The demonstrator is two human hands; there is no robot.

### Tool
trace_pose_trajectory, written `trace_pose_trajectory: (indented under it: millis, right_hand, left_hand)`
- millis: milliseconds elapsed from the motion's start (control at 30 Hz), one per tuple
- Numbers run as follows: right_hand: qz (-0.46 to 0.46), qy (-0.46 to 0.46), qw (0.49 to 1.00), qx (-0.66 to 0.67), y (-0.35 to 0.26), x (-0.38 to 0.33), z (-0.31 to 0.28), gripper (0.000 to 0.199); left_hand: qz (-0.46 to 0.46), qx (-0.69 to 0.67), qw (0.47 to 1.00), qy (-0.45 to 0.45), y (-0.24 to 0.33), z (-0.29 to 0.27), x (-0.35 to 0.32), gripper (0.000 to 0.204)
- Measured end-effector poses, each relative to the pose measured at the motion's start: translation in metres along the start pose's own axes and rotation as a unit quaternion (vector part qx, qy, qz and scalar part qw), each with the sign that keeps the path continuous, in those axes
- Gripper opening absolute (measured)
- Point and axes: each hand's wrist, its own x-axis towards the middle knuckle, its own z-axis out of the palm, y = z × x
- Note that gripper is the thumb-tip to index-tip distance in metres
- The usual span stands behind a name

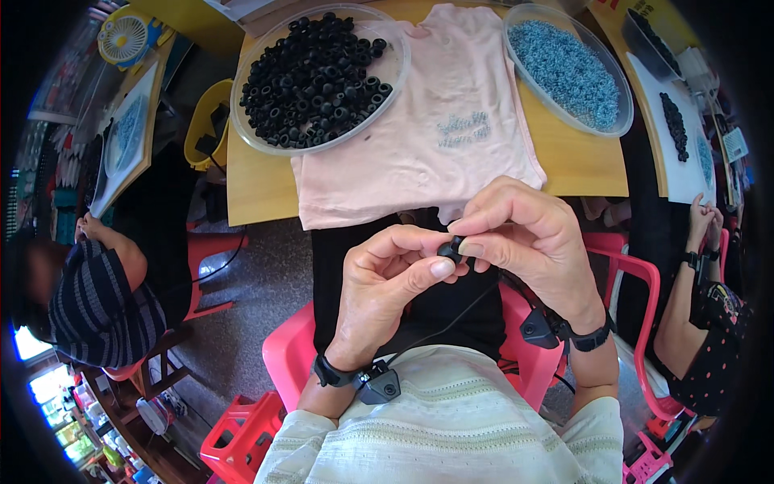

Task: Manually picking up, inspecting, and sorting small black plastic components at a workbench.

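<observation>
You pinch one small black rubber ring [450,248] between your left hand [387,282] and right hand [528,242] above your lap, while the clear round tray of black rings [278,145] on the wooden table [258,189] remains heaped, so much looks left.

black rings [318,77] | blue-grey beads [568,68] | pink shirt [451,121] | chair [290,351] red-pink | held piece [451,248] probably black

Small black piece [451,247] mostly hidden between fingertips [439,269] of both hands, shape unclear.
</observation>
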Motion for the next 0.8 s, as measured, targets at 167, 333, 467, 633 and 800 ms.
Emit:
trace_pose_trajectory:
  millis: [167, 333, 467, 633, 800]
  right_hand:
    - [-0.008, -0.01, 0.997, 0.078, 0.007, -0.001, 0.002, 0.014]
    - [-0.049, 0.025, 0.996, 0.072, 0.011, -0.002, 0.011, 0.014]
    - [-0.095, 0.066, 0.983, -0.142, 0.008, -0.004, 0.015, 0.021]
    - [-0.128, 0.085, 0.96, -0.234, 0.002, -0.007, 0.023, 0.035]
    - [-0.145, 0.09, 0.95, -0.259, 0.006, -0.01, 0.023, 0.038]
  left_hand:
    - [-0.042, -0.09, 0.995, -0.033, 0.0, -0.004, 0.001, 0.016]
    - [-0.089, -0.174, 0.979, -0.05, -0.005, -0.009, 0.002, 0.011]
    - [-0.119, -0.222, 0.967, -0.038, -0.006, -0.009, 0.001, 0.007]
    - [-0.155, -0.21, 0.965, -0.026, -0.003, -0.004, 0.001, 0.015]
    - [-0.172, -0.223, 0.959, -0.025, -0.006, -0.006, 0.001, 0.009]
